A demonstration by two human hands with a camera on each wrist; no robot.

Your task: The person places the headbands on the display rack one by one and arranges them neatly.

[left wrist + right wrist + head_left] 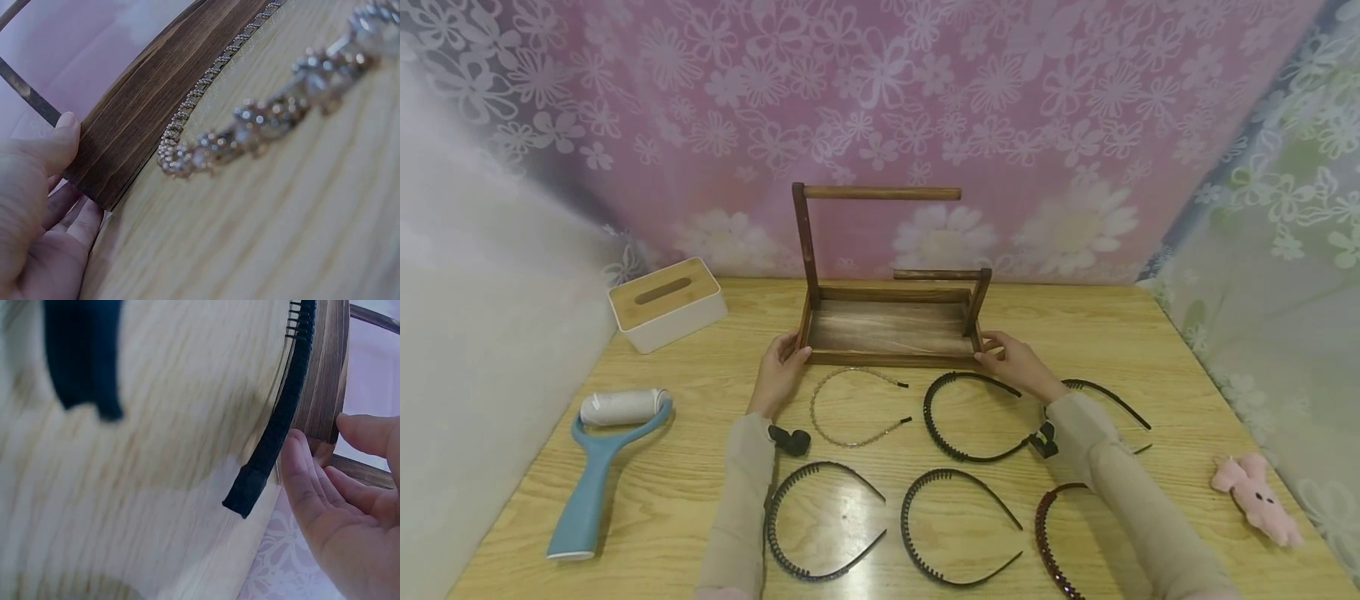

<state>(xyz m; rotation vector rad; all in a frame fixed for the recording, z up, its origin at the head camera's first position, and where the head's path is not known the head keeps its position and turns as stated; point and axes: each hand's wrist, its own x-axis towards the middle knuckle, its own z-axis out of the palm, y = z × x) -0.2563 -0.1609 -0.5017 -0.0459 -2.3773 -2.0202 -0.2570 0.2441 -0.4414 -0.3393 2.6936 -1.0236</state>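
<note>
A dark brown wooden stand [891,361] has a shallow tray base, a tall bar on its left and a shorter one on its right. My left hand [778,377] grips its left front corner, thumb on the upper edge and fingers around the end. At the opposite corner my right hand [1021,368] holds the stand the same way. Just in front lies a beaded headband [814,408], close to the left hand. A black headband [928,417] lies near the right hand, and the right sleeve partly covers another black headband [1120,398].
Nearer on the table are two toothed dark headbands [772,533] [910,533] and a dark red headband [1043,533], partly behind the right arm. A tissue box [673,312] and blue-handled lint roller [587,492] lie left, a pink plush toy [1258,500] right. A flowered curtain [880,108] hangs behind.
</note>
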